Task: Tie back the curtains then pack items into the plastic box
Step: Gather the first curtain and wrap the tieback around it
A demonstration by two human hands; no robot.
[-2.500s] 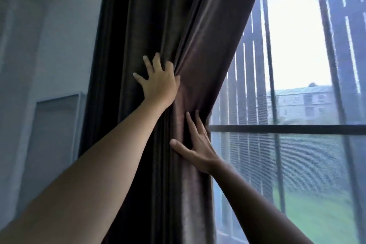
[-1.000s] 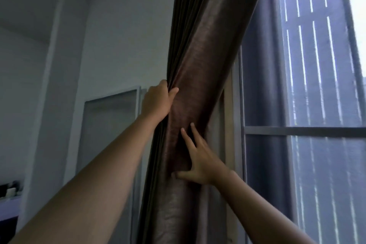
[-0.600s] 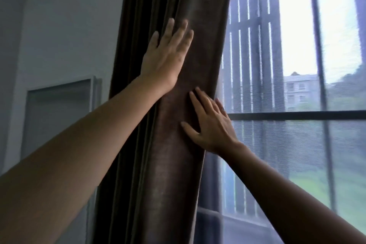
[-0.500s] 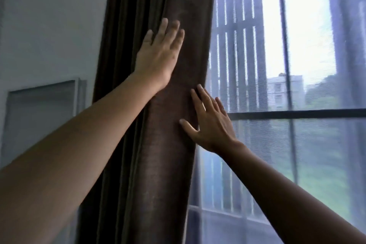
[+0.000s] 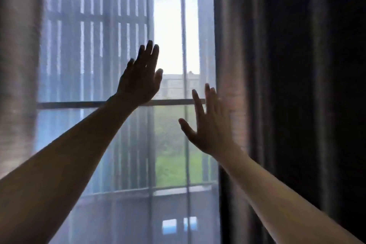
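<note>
Your left hand [image 5: 139, 83] raised flat before window [image 5: 95, 103], holds nothing; right hand [image 5: 210, 127] splayed (empty) beside dark curtain [image 5: 277, 85].

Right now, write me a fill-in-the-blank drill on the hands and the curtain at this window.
1. The left hand is raised ____ than the right hand.
2. The dark curtain hangs to the ____ of the right hand.
3. With fingers straight, both hands hold ____.

Missing words: higher; right; nothing.
</note>
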